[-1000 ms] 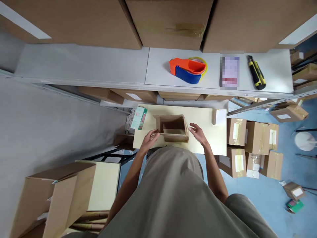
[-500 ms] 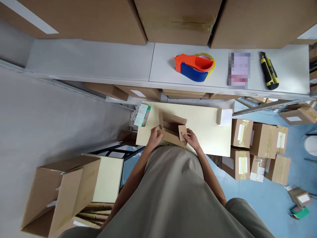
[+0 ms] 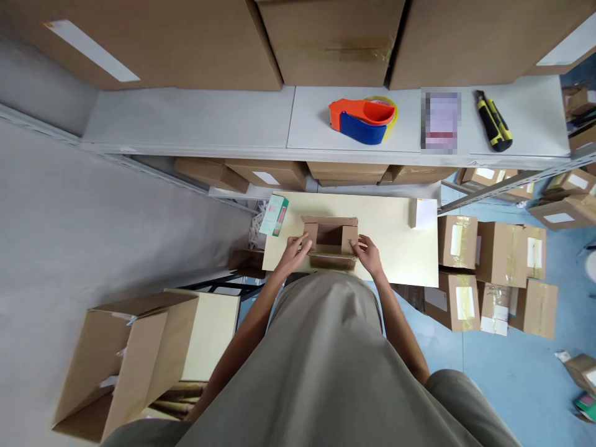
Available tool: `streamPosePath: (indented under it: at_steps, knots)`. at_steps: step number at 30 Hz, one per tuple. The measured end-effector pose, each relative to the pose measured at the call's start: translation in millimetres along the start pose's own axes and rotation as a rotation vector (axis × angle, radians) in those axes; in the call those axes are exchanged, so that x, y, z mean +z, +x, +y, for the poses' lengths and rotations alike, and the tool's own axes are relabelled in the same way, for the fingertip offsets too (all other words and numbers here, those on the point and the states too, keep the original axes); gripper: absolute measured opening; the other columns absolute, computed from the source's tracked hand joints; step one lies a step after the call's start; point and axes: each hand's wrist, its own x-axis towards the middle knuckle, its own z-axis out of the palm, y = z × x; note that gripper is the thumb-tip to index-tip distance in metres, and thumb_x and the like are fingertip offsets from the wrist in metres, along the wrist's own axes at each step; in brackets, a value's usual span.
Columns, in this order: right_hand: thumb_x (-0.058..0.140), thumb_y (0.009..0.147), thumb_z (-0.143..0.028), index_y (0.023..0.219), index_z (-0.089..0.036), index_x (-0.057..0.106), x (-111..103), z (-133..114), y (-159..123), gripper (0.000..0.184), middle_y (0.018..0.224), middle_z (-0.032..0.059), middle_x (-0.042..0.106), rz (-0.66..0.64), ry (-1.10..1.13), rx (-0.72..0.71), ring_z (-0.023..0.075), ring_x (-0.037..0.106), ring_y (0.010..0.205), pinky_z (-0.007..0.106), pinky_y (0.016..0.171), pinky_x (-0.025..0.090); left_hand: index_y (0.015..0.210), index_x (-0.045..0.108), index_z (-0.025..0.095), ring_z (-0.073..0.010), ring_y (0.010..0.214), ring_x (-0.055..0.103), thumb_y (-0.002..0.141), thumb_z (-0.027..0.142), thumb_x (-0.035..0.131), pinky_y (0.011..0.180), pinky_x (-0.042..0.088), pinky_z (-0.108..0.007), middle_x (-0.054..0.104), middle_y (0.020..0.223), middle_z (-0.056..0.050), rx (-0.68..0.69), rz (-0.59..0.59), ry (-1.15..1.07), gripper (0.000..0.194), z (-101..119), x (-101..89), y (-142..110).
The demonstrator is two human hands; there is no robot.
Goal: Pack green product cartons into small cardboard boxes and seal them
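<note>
A small cardboard box (image 3: pixel 330 249) stands open at the top on the pale table (image 3: pixel 395 254), close against my body. Its two short end flaps lean inward over the opening, while the long flaps stand out at front and back. My left hand (image 3: pixel 294 253) grips the box's left end, thumb and fingers at the flap there. At the opposite end my right hand (image 3: pixel 367 254) pinches the right flap's edge. The inside of the box is dark; I cannot make out anything in it.
A green-and-white carton (image 3: pixel 274 215) and a white box (image 3: pixel 425 213) sit at the table's far corners. On the shelf above lie a tape dispenser (image 3: pixel 361 121) and a utility knife (image 3: pixel 493 121). Taped cartons (image 3: pixel 459 301) stack at right; a large open carton (image 3: pixel 125 366) stands at left.
The box has turned to sit squarer to me. Its end flaps now both lean inward, and my right hand has shifted slightly right. The view has tilted a little.
</note>
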Motion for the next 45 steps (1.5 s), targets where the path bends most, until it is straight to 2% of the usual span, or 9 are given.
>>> streamPosePath:
  at_steps: [13, 20, 22, 27, 30, 33, 36, 39, 45]
  knots:
    - [0.064, 0.085, -0.096, 0.131, -0.022, 0.072, -15.0, 3.7, -16.9, 0.087, 0.144, 0.0201, 0.078, 0.025, -0.058, -0.03, 0.0382, 0.077, 0.129, 0.054, 0.106, 0.067, 0.147, 0.077, 0.026, -0.0372, 0.13, 0.067, 0.058, 0.069, 0.107, 0.119, 0.058, -0.049, 0.058, 0.139, -0.014, 0.183, -0.164, 0.138, 0.103, -21.2, 9.5, 7.6]
    - [0.058, 0.096, -0.091, 0.148, -0.024, 0.071, -27.9, -11.7, -35.7, 0.087, 0.157, 0.0165, 0.072, 0.03, -0.071, 0.003, 0.0349, 0.07, 0.142, 0.052, 0.115, 0.064, 0.102, 0.083, 0.024, -0.035, 0.114, 0.072, 0.094, 0.06, 0.084, 0.116, 0.056, -0.046, 0.071, 0.108, -0.012, 0.201, -0.094, 0.161, 0.037, -11.7, 10.5, 32.6]
    - [0.064, 0.091, -0.091, 0.15, -0.02, 0.07, -27.8, -11.5, -34.5, 0.092, 0.157, 0.0208, 0.071, 0.043, -0.104, -0.002, 0.0371, 0.07, 0.141, 0.053, 0.115, 0.063, 0.111, 0.08, 0.022, -0.0358, 0.113, 0.074, 0.096, 0.053, 0.085, 0.115, 0.056, -0.048, 0.074, 0.108, -0.013, 0.156, -0.071, 0.17, 0.035, -10.4, 12.5, 40.1]
    - [0.068, 0.09, -0.08, 0.175, -0.019, 0.043, -22.4, -11.1, -31.5, 0.107, 0.153, 0.0252, 0.071, 0.101, -0.219, -0.014, 0.0374, 0.078, 0.124, 0.057, 0.103, 0.068, 0.163, 0.057, 0.022, -0.0386, 0.139, 0.068, 0.083, 0.034, 0.095, 0.116, 0.058, -0.046, 0.054, 0.169, -0.02, 0.259, -0.084, 0.155, 0.09, -5.6, 12.1, 50.0]
    - [0.065, 0.098, -0.063, 0.181, -0.027, 0.033, -16.5, -15.4, -34.8, 0.097, 0.169, 0.0231, 0.056, 0.164, -0.323, -0.124, 0.0341, 0.078, 0.126, 0.052, 0.1, 0.07, 0.152, 0.068, 0.026, -0.0385, 0.151, 0.062, 0.092, 0.024, 0.083, 0.125, 0.055, -0.051, 0.038, 0.182, -0.014, 0.358, -0.235, 0.261, 0.062, -3.9, 7.3, 50.6]
    - [0.064, 0.1, -0.058, 0.16, -0.025, 0.062, -9.0, -18.3, -37.9, 0.069, 0.165, 0.0206, 0.055, 0.188, -0.421, -0.179, 0.0319, 0.077, 0.122, 0.05, 0.101, 0.07, 0.134, 0.079, 0.024, -0.039, 0.16, 0.054, 0.097, 0.024, 0.078, 0.132, 0.049, -0.053, 0.041, 0.18, -0.013, 0.378, -0.291, 0.288, 0.037, -9.1, 4.4, 50.4]
    - [0.067, 0.098, -0.066, 0.129, -0.022, 0.075, -2.5, -15.8, -36.4, 0.054, 0.148, 0.0196, 0.067, 0.177, -0.403, -0.146, 0.0331, 0.077, 0.121, 0.049, 0.098, 0.07, 0.126, 0.082, 0.024, -0.0375, 0.159, 0.054, 0.103, 0.035, 0.073, 0.132, 0.049, -0.054, 0.055, 0.166, -0.015, 0.327, -0.271, 0.166, 0.027, -22.1, 6.5, 52.4]
    - [0.063, 0.096, -0.079, 0.127, -0.021, 0.071, -0.8, -10.8, -30.0, 0.066, 0.134, 0.0212, 0.075, 0.271, -0.27, -0.057, 0.0332, 0.077, 0.116, 0.048, 0.093, 0.068, 0.122, 0.079, 0.022, -0.0331, 0.143, 0.067, 0.103, 0.04, 0.071, 0.126, 0.055, -0.052, 0.069, 0.143, -0.016, 0.228, -0.234, -0.049, 0.026, -38.1, 12.2, 58.4]
    - [0.082, 0.074, -0.089, 0.141, -0.014, 0.071, -2.6, -13.0, -23.7, 0.101, 0.128, 0.0238, 0.08, 0.307, -0.052, 0.131, 0.0333, 0.075, 0.112, 0.046, 0.092, 0.064, 0.157, 0.055, 0.021, -0.031, 0.128, 0.075, 0.079, 0.048, 0.098, 0.114, 0.061, -0.053, 0.069, 0.151, -0.021, -0.124, -0.262, -0.397, 0.093, -53.7, 21.4, 78.7]
